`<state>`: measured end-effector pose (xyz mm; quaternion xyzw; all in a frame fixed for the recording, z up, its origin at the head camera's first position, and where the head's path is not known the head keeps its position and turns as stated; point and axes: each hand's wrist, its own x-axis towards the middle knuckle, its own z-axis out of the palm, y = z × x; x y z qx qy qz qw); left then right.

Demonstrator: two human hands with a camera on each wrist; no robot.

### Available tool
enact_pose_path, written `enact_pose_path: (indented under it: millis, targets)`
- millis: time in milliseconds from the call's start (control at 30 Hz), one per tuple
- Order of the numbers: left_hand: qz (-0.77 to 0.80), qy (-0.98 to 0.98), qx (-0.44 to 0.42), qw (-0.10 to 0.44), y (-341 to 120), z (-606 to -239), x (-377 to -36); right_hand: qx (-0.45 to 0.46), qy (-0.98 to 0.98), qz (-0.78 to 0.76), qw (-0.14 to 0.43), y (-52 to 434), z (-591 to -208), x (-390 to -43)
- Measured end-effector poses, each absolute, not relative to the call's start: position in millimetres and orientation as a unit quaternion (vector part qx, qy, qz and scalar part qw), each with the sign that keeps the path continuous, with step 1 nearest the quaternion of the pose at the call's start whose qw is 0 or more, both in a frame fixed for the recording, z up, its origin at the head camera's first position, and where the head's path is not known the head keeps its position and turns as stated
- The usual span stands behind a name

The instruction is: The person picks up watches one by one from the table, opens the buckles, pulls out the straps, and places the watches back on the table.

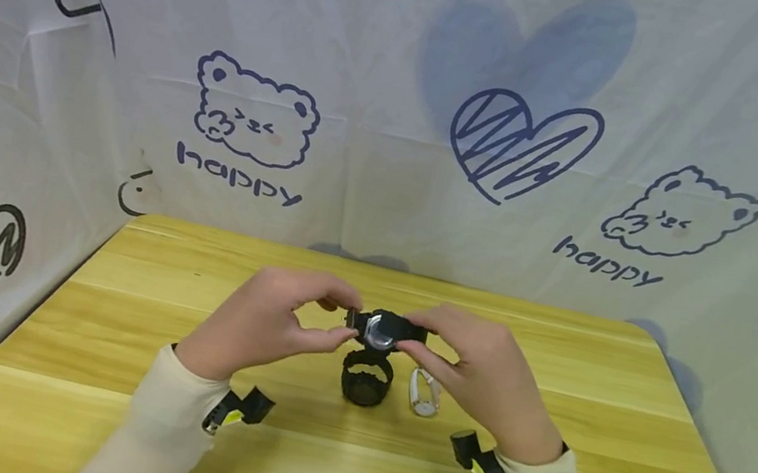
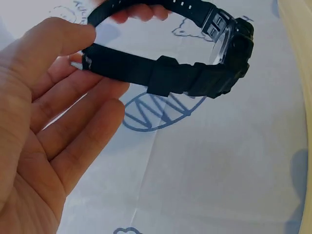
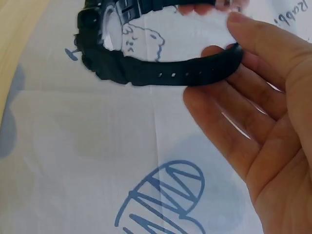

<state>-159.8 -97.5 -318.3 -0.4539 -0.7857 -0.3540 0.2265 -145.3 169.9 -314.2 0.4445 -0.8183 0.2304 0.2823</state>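
Hands (image 1: 272,323) raised, thumbs pinching black watch (image 1: 384,329).

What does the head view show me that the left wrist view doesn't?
Only the head view shows the yellow wooden table, a second black plastic watch and a small white watch lying on it below the hands, and the right hand on the held watch.

Only the left wrist view shows the strap keeper loop and the side buttons close up.

Both show the left hand pinching a strap of the raised black plastic wristwatch, in front of the white printed cloth backdrop.
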Motion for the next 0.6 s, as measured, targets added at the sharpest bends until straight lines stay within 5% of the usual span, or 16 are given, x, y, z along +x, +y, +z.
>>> enact_pose_path:
  millis: [300, 600]
  targets:
    - [-0.348, -0.802, -0.433, 0.22, -88, -317, -160, 0.417, -0.821, 0.261, 0.291, 166, -315, -145]
    - [-0.39, -0.851, -0.319, 0.146, -80, -317, -154, 0.322, -0.869, 0.307, 0.217, 156, -320, -145]
